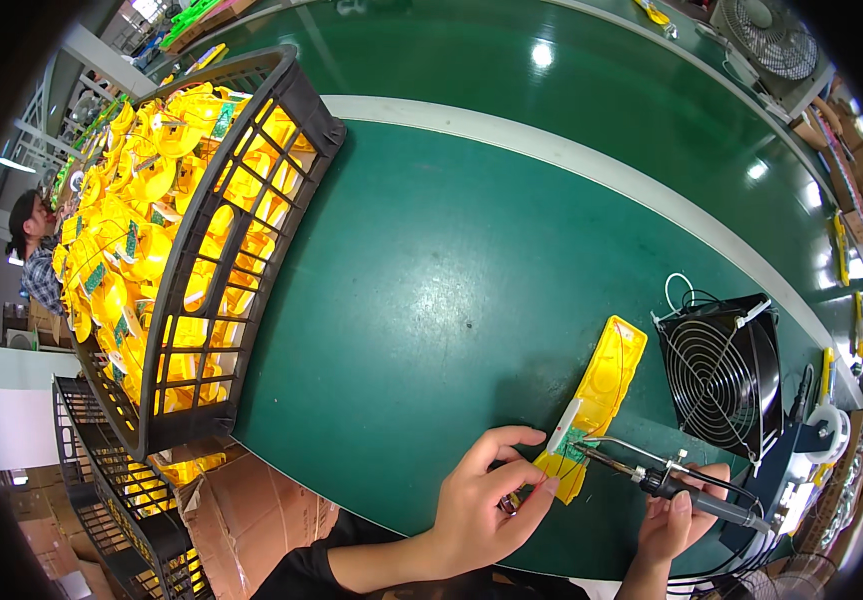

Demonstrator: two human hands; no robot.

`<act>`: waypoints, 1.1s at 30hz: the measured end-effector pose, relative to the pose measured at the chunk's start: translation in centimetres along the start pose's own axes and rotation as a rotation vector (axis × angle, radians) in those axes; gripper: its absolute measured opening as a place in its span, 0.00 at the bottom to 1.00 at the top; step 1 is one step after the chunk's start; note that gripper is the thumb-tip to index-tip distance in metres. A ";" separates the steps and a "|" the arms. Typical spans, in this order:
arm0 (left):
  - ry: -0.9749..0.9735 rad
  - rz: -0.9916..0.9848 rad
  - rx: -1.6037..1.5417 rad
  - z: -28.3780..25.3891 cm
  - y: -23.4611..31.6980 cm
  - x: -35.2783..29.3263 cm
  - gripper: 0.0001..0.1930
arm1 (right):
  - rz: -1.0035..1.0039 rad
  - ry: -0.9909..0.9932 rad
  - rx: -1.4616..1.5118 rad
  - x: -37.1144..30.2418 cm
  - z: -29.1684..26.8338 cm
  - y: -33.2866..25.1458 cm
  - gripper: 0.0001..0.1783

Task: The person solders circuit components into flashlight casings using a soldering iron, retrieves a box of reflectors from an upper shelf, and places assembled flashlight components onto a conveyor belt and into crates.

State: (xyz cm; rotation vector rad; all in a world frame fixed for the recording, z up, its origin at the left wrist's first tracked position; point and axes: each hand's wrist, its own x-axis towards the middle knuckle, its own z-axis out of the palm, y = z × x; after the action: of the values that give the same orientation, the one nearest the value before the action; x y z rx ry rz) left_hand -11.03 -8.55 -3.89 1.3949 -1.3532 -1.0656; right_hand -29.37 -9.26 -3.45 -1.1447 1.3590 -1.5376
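Note:
A long yellow plastic housing (606, 375) lies slanted on the green table, with a small green circuit board (575, 444) and a white strip (564, 426) at its near part. My left hand (486, 500) pinches the near left edge of this housing between thumb and fingers. In my right hand (671, 525) is a soldering iron (686, 492), its grip wrapped by the fingers. The iron's tip and a thin curved metal tube (616, 441) reach to the circuit board. Whether the tip touches the board I cannot tell.
At the left stands a black plastic crate (213, 285) piled with yellow housings (141, 215). A black fan (719, 378) with a wire guard sits right of the work. Beyond a pale rail (471, 122) runs a green conveyor surface (431, 50). A person (39, 250) is at far left.

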 end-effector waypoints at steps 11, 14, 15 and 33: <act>-0.005 -0.020 -0.008 0.0 0.0 0.0 0.03 | 0.045 0.003 -0.018 -0.1 0.1 0.1 0.20; 0.002 -0.017 -0.014 0.1 0.0 0.0 0.03 | 0.031 0.009 -0.004 0.0 0.0 0.1 0.20; 0.003 -0.010 -0.011 0.1 -0.1 0.0 0.03 | 0.006 0.019 -0.004 0.0 -0.1 0.3 0.19; 0.011 0.010 -0.001 0.3 -0.3 0.0 0.03 | -0.041 0.028 0.099 0.0 -0.8 0.3 0.15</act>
State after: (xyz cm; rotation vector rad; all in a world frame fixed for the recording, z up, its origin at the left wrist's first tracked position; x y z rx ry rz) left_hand -11.24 -8.56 -4.23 1.3903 -1.3505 -1.0499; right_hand -30.19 -9.06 -3.76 -1.1000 1.2698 -1.6372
